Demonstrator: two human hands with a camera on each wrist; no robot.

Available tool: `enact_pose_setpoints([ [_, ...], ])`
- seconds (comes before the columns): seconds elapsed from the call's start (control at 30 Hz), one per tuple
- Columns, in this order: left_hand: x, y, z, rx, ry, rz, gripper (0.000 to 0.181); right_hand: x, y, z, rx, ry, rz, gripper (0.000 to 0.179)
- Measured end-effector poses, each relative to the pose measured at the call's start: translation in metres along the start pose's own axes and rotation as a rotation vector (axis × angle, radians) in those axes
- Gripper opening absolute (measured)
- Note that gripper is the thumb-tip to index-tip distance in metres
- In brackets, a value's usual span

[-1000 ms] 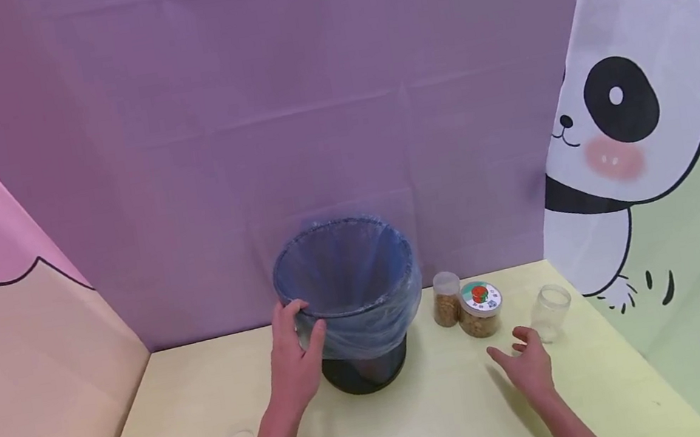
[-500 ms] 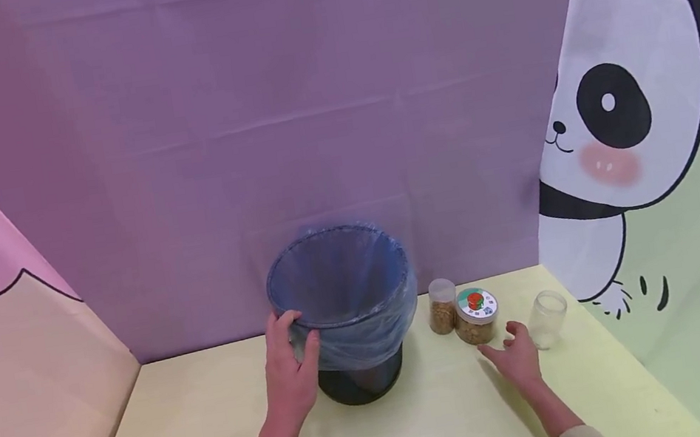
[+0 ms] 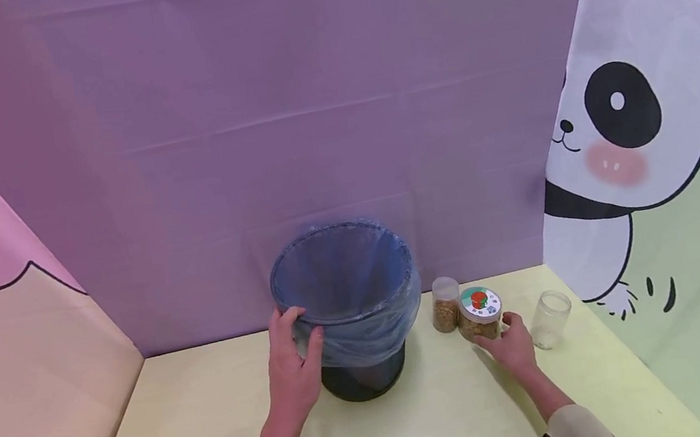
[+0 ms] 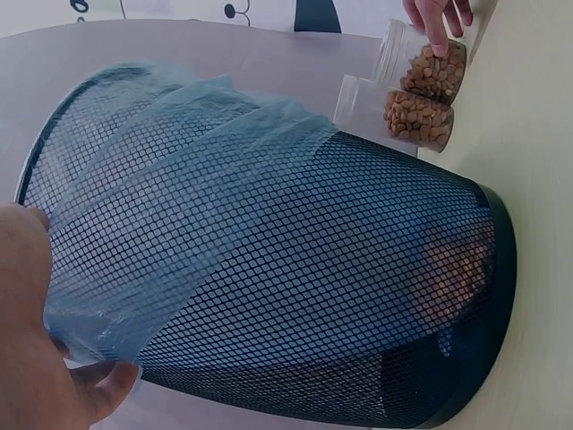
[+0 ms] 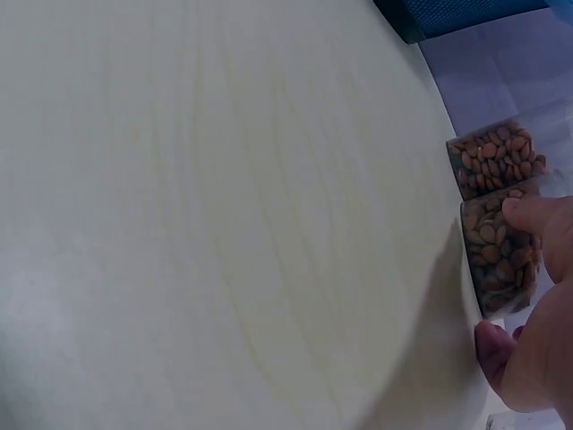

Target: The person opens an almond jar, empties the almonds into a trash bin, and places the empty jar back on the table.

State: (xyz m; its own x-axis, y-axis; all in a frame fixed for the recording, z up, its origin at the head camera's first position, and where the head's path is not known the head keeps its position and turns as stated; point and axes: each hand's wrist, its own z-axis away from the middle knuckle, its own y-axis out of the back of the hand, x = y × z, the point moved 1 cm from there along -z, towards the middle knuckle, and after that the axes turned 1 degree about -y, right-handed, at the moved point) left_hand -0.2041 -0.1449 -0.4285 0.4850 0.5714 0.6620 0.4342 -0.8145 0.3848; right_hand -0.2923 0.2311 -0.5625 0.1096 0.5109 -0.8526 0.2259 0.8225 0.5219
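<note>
The left hand [image 3: 295,377] grips the bin [image 4: 358,260] by its bag-covered rim. The right hand [image 3: 515,350] has its thumb on the wide jar [image 3: 480,305], which stands beside 1 narrow jar [image 3: 446,307] on the table [image 3: 433,427]; I cannot tell whether its fingers pinch.

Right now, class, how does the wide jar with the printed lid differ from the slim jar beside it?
The wide jar is broader; the slim jar is narrower. The wide jar's top carries a colourful printed picture; the slim jar's top looks pale and plain. The right hand touches the wide jar, not the slim jar. Both are see-through, upright and hold brown pieces.
</note>
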Motion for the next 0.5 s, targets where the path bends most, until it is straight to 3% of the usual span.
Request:
enact_pose_setpoints([
  [0.3,-0.001,-0.002,-0.001,0.011,-0.009,-0.009,0.037,0.007,-0.004,-0.012,-0.009,0.044,0.031,0.086],
  [0.5,-0.001,-0.002,0.001,0.014,0.002,-0.016,0.037,0.007,-0.011,-0.018,0.011,0.09,0.14,0.085],
])
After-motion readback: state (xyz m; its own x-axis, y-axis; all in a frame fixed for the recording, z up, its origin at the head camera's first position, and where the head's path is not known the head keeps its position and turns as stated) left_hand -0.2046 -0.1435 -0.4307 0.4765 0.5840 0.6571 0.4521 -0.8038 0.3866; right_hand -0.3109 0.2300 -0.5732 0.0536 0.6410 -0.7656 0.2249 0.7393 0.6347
